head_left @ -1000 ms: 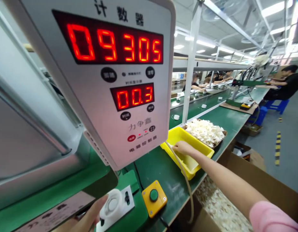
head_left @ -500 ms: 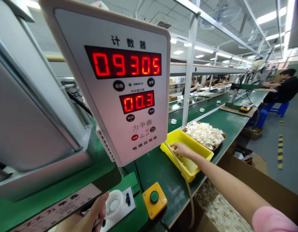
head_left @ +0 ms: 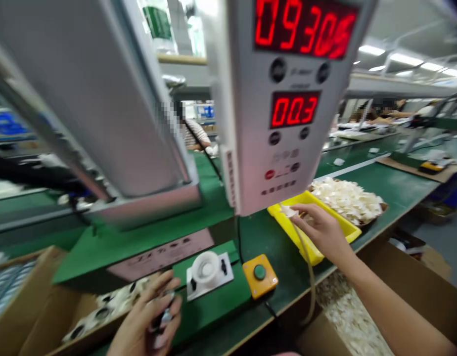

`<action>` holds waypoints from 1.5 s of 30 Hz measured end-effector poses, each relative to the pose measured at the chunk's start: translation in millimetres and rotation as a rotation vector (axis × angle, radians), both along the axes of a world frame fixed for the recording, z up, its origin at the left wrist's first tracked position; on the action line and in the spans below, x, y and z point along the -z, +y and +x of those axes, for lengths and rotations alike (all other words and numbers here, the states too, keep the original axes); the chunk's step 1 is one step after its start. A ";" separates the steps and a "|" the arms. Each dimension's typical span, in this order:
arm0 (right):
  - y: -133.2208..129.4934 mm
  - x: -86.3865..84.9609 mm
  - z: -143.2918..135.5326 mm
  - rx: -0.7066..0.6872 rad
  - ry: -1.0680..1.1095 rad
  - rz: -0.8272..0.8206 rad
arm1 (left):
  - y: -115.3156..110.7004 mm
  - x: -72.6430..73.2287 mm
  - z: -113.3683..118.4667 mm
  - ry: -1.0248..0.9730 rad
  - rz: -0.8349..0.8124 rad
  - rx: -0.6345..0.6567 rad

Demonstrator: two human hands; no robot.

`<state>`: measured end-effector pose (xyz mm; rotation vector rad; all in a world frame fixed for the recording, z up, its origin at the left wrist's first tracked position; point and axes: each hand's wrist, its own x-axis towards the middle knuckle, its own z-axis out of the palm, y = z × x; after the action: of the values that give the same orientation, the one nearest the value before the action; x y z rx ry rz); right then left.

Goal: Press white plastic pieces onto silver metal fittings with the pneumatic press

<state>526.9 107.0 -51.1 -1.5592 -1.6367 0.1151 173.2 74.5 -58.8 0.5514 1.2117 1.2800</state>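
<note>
My right hand [head_left: 323, 232] pinches a small white plastic piece [head_left: 288, 211] over the near side of the yellow tray [head_left: 319, 258]. My left hand [head_left: 150, 314] has its fingers curled round a small silver-and-black part [head_left: 163, 314], mostly hidden by the fingers and blurred. Just right of that hand, a round white holder [head_left: 207, 269] is mounted on a metal plate on the green press base [head_left: 213, 314]. Beside the base sits an orange box with a green button [head_left: 260, 274].
A counter box [head_left: 276, 153] with red digits hangs close in front, next to the grey press column [head_left: 147, 99]. White pieces [head_left: 347, 200] are heaped behind the yellow tray. A cardboard box [head_left: 46, 296] at left holds white parts with dark rings [head_left: 102, 314]. A hose [head_left: 310, 287] droops over the table edge.
My right hand has risen from inside the yellow tray with a white piece. My left hand has moved left, away from the white holder. The view has turned left and down.
</note>
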 end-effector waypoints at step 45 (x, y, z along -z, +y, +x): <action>-55.6 60.3 -89.9 -0.381 -0.664 -0.009 | -55.4 29.2 -57.5 1.757 -0.120 0.552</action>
<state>437.0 51.4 -111.4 -1.3448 -2.4435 -0.2206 115.7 19.1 -88.0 1.9291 2.1904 -0.0532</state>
